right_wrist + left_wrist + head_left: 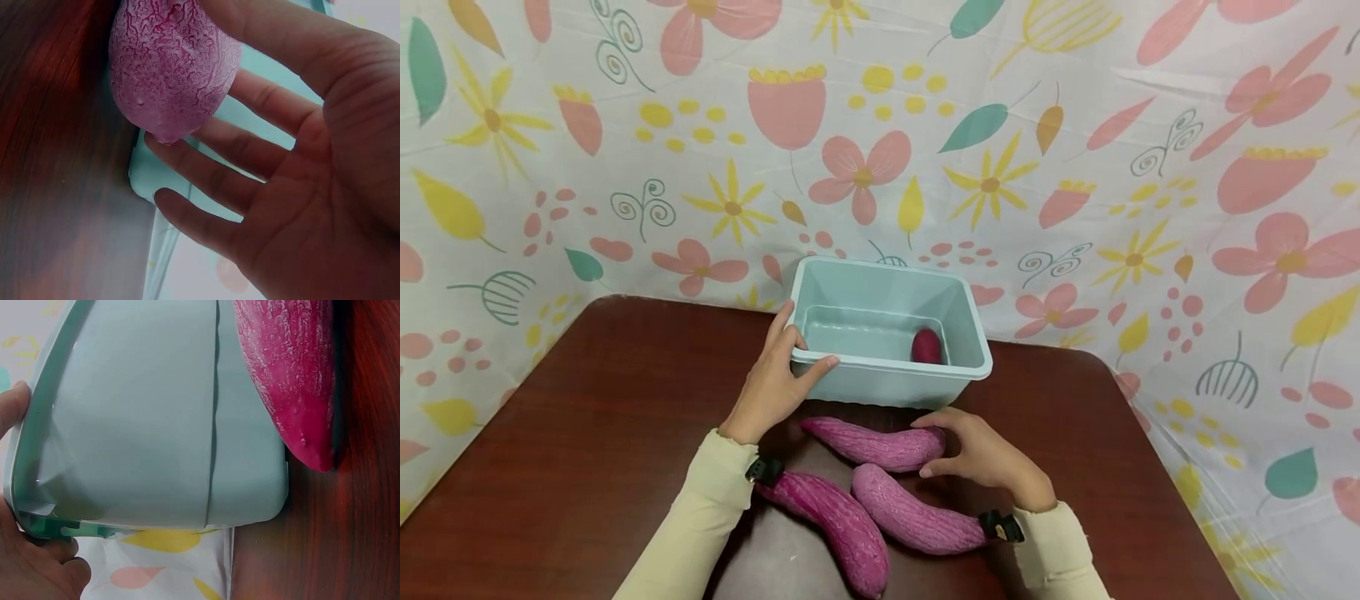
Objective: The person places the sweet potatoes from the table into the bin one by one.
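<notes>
The left hand (769, 385) pinches the pale-blue rectangular plastic tub (891, 384) by its rim, apparently steadying it, while the right hand (988, 452), fingers spread, surrounds one end of the tapered, streaked pink-purple vegetable (880, 445) lying just before the tub.

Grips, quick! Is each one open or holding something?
Left grip: closed, holding the light-blue bin at one corner.
Right grip: around the end of a purple sweet potato beside the bin; can't tell if it's holding.

Three vegetables (880, 444) lie before the tub (891, 384).
</notes>
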### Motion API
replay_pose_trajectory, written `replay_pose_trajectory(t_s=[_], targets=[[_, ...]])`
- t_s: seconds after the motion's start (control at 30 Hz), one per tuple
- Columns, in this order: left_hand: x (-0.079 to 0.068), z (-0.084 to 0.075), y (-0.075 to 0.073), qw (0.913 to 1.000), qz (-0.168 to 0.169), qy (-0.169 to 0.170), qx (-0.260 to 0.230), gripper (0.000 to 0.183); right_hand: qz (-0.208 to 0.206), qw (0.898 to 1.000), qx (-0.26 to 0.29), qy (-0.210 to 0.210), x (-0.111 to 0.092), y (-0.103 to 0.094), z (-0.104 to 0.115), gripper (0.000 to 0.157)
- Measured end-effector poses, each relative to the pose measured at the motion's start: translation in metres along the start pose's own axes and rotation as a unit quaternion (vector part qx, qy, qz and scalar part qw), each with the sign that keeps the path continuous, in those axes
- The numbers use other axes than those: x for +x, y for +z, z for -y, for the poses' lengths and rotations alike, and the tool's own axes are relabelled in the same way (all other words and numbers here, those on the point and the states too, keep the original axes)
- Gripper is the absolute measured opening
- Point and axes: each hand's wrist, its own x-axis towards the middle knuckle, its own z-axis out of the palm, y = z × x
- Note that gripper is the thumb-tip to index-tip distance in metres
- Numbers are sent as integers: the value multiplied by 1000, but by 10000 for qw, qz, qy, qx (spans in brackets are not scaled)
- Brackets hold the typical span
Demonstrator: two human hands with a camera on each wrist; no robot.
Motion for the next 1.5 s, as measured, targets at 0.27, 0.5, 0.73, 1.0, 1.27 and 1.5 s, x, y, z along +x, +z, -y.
replay_pose_trajectory(t_s=[0.27, 0.5, 0.73, 1.0, 1.27, 1.5], targets=[[-2, 1, 2, 10000, 66, -64, -16, 47, 233, 9996, -3, 138, -3, 3, -1, 40], [0, 1, 1, 9999, -52, 81, -44, 47, 79, 9999, 58, -142, -2, 0, 0, 40], [1, 0, 0, 9998, -100, 171, -31, 47, -25, 9996, 210, -189, -2, -6, 3, 39], [0, 1, 0, 10000, -39, 59, -53, 47, -197, 9988, 318, -313, -6, -10, 10, 42], [-1, 1, 1, 10000, 22, 35, -59, 47, -440, 9973, 513, -280, -11, -12, 14, 43], [-1, 1, 1, 9999, 20, 58, -107, 47, -664, 9942, 702, -474, -16, -15, 16, 44]])
